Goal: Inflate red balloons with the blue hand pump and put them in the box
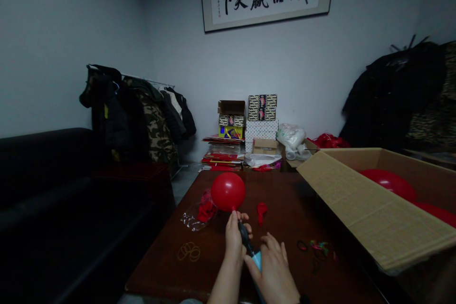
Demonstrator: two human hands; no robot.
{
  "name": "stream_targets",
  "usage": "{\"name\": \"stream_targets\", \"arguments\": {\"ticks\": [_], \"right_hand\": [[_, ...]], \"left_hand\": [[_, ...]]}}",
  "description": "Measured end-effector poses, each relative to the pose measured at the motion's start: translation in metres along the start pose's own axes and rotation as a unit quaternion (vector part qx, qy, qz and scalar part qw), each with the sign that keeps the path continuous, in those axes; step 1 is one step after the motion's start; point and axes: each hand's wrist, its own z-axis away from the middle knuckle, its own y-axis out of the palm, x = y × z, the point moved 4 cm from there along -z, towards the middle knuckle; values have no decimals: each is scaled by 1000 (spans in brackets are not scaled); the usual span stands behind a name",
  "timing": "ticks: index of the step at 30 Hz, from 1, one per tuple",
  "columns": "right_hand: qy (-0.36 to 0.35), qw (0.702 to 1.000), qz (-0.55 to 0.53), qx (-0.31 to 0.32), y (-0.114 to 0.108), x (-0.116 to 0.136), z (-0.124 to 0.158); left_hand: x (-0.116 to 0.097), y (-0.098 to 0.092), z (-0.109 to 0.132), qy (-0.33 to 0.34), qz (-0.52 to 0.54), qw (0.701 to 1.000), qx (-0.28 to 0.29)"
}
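The left hand [233,240] is pinching the neck of the red balloon [228,191] onto the black tip of the hand pump [249,247], over the near middle of the table [285,190]. The right hand [272,270] is wrapping around the pump's blue body, just nearer. The balloon is sitting round and partly filled above the left hand, so inflating seems to be the step in hand. A further stroke is calling for a firm pinch at the neck (a slack one would likely leak). A limp balloon [261,211] is lying just right, with a cardboard box [374,218] farther right.
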Motion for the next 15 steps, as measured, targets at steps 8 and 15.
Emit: {"name": "stream_targets", "arguments": {"ticks": [8, 15], "right_hand": [[25, 997, -58, 51, 18, -1, 2], [30, 999, -10, 27, 16, 4, 5]], "left_hand": [[3, -15, -4, 21, -1, 1000, -3], [2, -12, -10, 14, 8, 1000, 2]]}}
